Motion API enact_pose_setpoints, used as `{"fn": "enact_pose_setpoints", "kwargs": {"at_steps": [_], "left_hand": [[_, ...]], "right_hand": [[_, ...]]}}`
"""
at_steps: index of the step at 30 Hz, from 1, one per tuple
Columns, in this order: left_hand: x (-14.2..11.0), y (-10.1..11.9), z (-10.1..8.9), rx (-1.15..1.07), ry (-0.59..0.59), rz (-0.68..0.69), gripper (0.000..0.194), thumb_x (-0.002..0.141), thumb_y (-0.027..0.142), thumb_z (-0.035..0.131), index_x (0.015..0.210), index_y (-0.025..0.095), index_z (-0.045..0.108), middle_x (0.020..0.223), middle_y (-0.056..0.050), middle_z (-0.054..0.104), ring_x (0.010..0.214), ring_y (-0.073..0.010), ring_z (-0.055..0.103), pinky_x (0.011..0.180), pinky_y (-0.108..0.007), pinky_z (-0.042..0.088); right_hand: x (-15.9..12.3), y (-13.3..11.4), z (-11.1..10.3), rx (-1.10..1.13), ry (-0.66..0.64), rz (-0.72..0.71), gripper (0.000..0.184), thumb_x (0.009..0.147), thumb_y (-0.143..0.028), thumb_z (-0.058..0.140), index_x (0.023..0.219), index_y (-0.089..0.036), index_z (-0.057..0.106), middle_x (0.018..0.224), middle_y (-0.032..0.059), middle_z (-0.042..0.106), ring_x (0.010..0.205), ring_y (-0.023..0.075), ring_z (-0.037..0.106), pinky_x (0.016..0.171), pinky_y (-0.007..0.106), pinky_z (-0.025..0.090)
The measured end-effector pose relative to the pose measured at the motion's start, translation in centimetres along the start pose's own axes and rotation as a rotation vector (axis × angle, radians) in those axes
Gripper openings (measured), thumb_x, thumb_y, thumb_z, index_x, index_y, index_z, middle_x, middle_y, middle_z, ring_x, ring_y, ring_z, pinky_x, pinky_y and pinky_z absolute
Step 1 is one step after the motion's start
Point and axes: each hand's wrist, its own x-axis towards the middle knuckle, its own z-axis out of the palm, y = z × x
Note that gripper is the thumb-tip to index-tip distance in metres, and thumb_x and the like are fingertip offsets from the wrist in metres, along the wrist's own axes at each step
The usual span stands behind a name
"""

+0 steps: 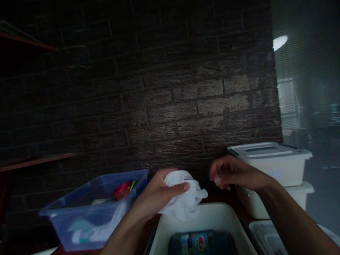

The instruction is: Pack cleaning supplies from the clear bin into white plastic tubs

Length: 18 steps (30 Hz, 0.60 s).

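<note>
Cloth, white and crumpled, one end jutting right, is clamped in the left hand at lower center of the frame; right hand, lower right, curls loosely, grip apart.

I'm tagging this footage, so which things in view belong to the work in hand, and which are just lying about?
In the work:
- crumpled white bundle, held by the left hand
- right hand, fingers curled, beside it
- open cream bin beneath, probably

Apparently just lying about:
- blue bin, with a red basket inside
- lidded box at right
</note>
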Motion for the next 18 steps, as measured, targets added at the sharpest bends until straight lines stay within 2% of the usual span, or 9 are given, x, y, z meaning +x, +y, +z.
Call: {"fn": "enact_pose_setpoints", "kwargs": {"at_steps": [2, 4, 5, 7, 8, 10, 12, 14, 18], "left_hand": [[0.0, -0.4, 0.6, 0.030, -0.111, -0.001, 0.033, 0.068, 0.036, 0.090, 0.086, 0.016, 0.071, 0.072, 0.001, 0.066, 0.061, -0.0117, 0.058, 0.054, -0.019, 0.044], [0.0, -0.8, 1.2, 0.061, -0.210, 0.017, 0.033, 0.069, 0.036, 0.089, 0.087, 0.015, 0.071, 0.070, 0.001, 0.063, 0.059, -0.0104, 0.053, 0.051, -0.018, 0.040], [0.1, -1.0, 1.3, 0.079, -0.250, 0.023, 0.033, 0.070, 0.036, 0.088, 0.089, 0.015, 0.072, 0.072, 0.001, 0.063, 0.059, -0.0105, 0.052, 0.052, -0.019, 0.039], [0.2, -1.3, 1.4, 0.117, -0.282, 0.037, 0.033, 0.073, 0.038, 0.086, 0.091, 0.015, 0.071, 0.075, 0.000, 0.064, 0.061, -0.0111, 0.053, 0.053, -0.019, 0.038], [0.3, -1.3, 1.2, 0.127, -0.272, 0.045, 0.033, 0.074, 0.038, 0.086, 0.090, 0.015, 0.069, 0.074, 0.001, 0.063, 0.061, -0.0111, 0.053, 0.052, -0.019, 0.037], [0.5, -1.4, 0.7, 0.126, -0.220, 0.062, 0.034, 0.074, 0.040, 0.086, 0.085, 0.016, 0.065, 0.070, 0.002, 0.060, 0.059, -0.0105, 0.052, 0.050, -0.018, 0.034], [0.8, -1.3, 0.1, 0.102, -0.175, 0.080, 0.035, 0.075, 0.042, 0.085, 0.083, 0.016, 0.063, 0.069, 0.003, 0.059, 0.057, -0.0100, 0.051, 0.049, -0.018, 0.032], [1.0, -1.3, -0.3, 0.067, -0.163, 0.095, 0.035, 0.079, 0.045, 0.081, 0.084, 0.015, 0.064, 0.070, 0.001, 0.062, 0.057, -0.0099, 0.052, 0.049, -0.018, 0.032], [1.5, -1.4, -0.3, 0.007, -0.171, 0.141, 0.032, 0.086, 0.045, 0.074, 0.089, 0.014, 0.067, 0.073, -0.003, 0.068, 0.060, -0.0121, 0.058, 0.053, -0.020, 0.038]], "right_hand": [[0.3, -0.6, 0.8, 0.033, 0.068, -0.087, 0.042, 0.078, -0.035, 0.086, 0.111, -0.015, 0.069, 0.096, 0.0049, 0.071, 0.084, 0.0135, 0.065, 0.074, 0.024, 0.052], [0.9, -0.6, 2.1, 0.060, 0.009, -0.091, 0.057, 0.071, -0.029, 0.091, 0.121, -0.018, 0.066, 0.113, 0.0060, 0.069, 0.102, 0.0169, 0.064, 0.090, 0.028, 0.050], [1.2, -0.4, 2.8, 0.075, -0.062, -0.056, 0.057, 0.070, -0.029, 0.092, 0.120, -0.018, 0.066, 0.112, 0.0051, 0.069, 0.100, 0.0175, 0.063, 0.088, 0.028, 0.050], [1.7, 0.1, 3.7, 0.081, -0.197, 0.054, 0.045, 0.072, -0.033, 0.090, 0.109, -0.016, 0.070, 0.096, 0.0021, 0.069, 0.083, 0.0149, 0.062, 0.071, 0.024, 0.049], [1.8, 0.4, 3.8, 0.066, -0.230, 0.106, 0.039, 0.074, -0.036, 0.088, 0.101, -0.014, 0.071, 0.085, 0.0005, 0.067, 0.072, 0.0128, 0.059, 0.062, 0.022, 0.045], [1.7, 0.8, 3.4, -0.001, -0.201, 0.159, 0.035, 0.078, -0.043, 0.084, 0.087, -0.011, 0.071, 0.070, -0.0015, 0.062, 0.060, 0.0099, 0.051, 0.052, 0.020, 0.037], [1.3, 0.9, 2.4, -0.056, -0.127, 0.165, 0.038, 0.079, -0.046, 0.082, 0.081, -0.010, 0.070, 0.066, -0.0011, 0.060, 0.058, 0.0098, 0.050, 0.051, 0.020, 0.035], [0.8, 1.0, 1.3, -0.076, -0.097, 0.173, 0.039, 0.080, -0.047, 0.081, 0.084, -0.010, 0.071, 0.069, 0.0002, 0.063, 0.060, 0.0108, 0.052, 0.053, 0.020, 0.037], [0.2, 1.4, -0.1, -0.126, -0.193, 0.231, 0.041, 0.079, -0.048, 0.082, 0.091, -0.009, 0.075, 0.074, 0.0009, 0.064, 0.065, 0.0125, 0.054, 0.058, 0.022, 0.042]]}}
